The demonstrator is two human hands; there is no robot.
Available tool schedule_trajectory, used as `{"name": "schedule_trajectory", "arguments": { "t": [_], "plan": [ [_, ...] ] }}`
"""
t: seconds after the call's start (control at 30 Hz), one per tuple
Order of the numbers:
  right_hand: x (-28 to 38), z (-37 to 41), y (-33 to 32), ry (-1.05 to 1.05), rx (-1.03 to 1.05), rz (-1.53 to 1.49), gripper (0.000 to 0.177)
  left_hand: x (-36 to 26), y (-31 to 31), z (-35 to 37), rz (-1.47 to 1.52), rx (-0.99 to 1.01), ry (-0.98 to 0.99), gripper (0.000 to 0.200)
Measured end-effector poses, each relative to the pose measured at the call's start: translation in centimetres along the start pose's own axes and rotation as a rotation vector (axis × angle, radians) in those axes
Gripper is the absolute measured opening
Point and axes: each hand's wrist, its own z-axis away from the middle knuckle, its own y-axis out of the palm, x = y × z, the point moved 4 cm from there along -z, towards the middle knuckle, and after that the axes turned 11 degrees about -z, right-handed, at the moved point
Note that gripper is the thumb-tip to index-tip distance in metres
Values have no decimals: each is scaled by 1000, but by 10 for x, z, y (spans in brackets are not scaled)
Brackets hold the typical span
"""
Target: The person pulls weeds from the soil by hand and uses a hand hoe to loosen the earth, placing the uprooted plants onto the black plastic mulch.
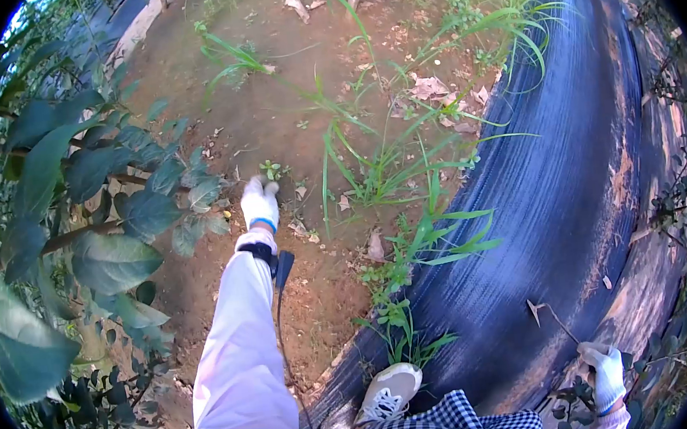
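My left hand (261,204), in a white glove, reaches out over the bare soil. It is right beside a small green weed (272,170), with its fingertips at the near side of the leaves; whether they grip it is too small to tell. At the lower right, my right hand (604,371), also gloved in white, is closed around the end of a thin hand tool (554,318). The tool's small angled head points up and left, over the black ground sheet (518,222).
Leafy branches (113,228) crowd the left side near my left arm. Grass clumps (376,170) grow in the middle, with dry leaves (429,88) behind them. My shoe (389,392) stands at the bottom, by the sheet's edge. More foliage lines the right.
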Motion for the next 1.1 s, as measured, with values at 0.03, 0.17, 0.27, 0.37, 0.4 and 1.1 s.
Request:
{"name": "schedule_trajectory", "arguments": {
  "t": [0.03, 0.17, 0.27, 0.37, 0.4, 1.1],
  "plan": [
    [-2, 0, -2, 5, -15, 15, 20, -6, -2, -11, -59, 7, 44, 26],
    [5, 3, 1, 32, -39, 81, 20, -16, 26, -31, -13, 140, 331, 34],
    [9, 4, 2, 48, -35, 43, 20, 2, 33, -38, 289, 169, 20, 24],
    [8, 0, 4, 26, -39, 67, 20, 21, 20, -36, 303, 114, -54, 35],
    [7, -1, 5, 26, -36, 76, 20, 20, 20, -32, 163, 146, 69, 37],
    [-5, 25, 11, -65, -75, 233, 27, -52, -3, 61, 160, 446, 221, 30]
  ]
}}
